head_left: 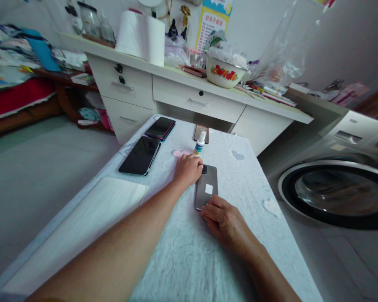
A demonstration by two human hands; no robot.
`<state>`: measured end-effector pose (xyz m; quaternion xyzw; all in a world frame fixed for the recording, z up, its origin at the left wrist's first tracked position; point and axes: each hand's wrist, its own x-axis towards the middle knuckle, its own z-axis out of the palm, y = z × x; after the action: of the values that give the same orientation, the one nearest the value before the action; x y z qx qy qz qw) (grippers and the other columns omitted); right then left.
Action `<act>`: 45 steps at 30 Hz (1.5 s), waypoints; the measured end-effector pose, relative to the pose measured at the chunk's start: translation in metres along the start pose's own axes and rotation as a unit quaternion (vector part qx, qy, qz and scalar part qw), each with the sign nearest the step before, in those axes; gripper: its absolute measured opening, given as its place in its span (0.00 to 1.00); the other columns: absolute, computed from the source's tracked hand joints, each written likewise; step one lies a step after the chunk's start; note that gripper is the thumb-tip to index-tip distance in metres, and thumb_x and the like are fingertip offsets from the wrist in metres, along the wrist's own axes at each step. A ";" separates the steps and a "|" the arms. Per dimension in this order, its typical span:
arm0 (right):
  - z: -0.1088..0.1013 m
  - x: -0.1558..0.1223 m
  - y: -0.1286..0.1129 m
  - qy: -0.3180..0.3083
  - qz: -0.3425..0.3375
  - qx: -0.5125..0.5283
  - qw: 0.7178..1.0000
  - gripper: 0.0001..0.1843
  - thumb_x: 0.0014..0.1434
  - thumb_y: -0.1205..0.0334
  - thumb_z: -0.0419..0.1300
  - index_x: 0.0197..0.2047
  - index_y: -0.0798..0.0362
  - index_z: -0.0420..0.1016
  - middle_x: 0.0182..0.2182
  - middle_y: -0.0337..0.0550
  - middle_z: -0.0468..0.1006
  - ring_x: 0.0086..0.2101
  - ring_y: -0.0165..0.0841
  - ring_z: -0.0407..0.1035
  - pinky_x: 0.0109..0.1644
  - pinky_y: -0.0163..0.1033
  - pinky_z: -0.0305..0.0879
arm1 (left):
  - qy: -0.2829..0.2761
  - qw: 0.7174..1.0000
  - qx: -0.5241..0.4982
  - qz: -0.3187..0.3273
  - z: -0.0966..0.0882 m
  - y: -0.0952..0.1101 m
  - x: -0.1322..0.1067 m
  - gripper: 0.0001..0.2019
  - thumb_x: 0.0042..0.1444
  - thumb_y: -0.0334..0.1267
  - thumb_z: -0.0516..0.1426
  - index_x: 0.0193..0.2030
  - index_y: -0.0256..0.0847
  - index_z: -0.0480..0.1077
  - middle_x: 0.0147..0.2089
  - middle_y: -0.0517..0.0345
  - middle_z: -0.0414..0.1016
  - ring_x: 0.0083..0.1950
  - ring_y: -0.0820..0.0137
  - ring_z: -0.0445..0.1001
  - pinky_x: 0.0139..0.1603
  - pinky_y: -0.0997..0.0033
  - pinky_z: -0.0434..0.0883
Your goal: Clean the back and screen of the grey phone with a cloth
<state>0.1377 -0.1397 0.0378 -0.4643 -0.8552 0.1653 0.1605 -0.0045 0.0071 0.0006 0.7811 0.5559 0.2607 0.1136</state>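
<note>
A grey smartphone lies back up on the cloth-covered table, a small white label on its back and a dark camera block at its upper end. My left hand is closed at the upper left corner, fingers curled against the phone. Down at its lower end, my right hand pinches the edge with bent fingers; part of that corner is hidden. Just beyond my left hand stands a small white bottle with a blue and yellow label. Behind it lies another phone or phone case, partly covered.
Two dark-screened devices, a larger one and a smaller one, lie on the left. A flat whitish sheet runs along the left edge. Beyond the table is a white desk with a flowered bowl; a washing machine stands right.
</note>
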 end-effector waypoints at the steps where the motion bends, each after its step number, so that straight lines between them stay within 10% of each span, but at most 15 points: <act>1: 0.000 0.000 0.001 0.002 0.002 0.010 1.000 0.09 0.63 0.71 0.51 0.36 0.52 0.71 0.33 0.41 0.68 0.32 0.30 0.65 0.34 0.34 0.58 | 0.001 1.000 -0.001 0.001 0.000 0.000 0.000 0.08 0.58 0.38 0.54 0.40 0.45 0.75 0.46 0.55 0.75 0.49 0.62 0.66 0.52 0.61 0.62; 45: 0.009 0.012 -0.010 0.008 0.032 0.000 0.999 0.08 0.61 0.71 0.53 0.31 0.53 0.69 0.32 0.42 0.69 0.33 0.32 0.66 0.35 0.34 0.60 | 0.018 1.000 0.000 0.012 0.002 -0.002 -0.001 0.08 0.57 0.37 0.54 0.39 0.45 0.74 0.45 0.55 0.75 0.48 0.62 0.66 0.51 0.61 0.62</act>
<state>0.1203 -0.1354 0.0354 -0.4931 -0.8384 0.1665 0.1618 -0.0048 0.0074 -0.0022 0.7826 0.5487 0.2763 0.1006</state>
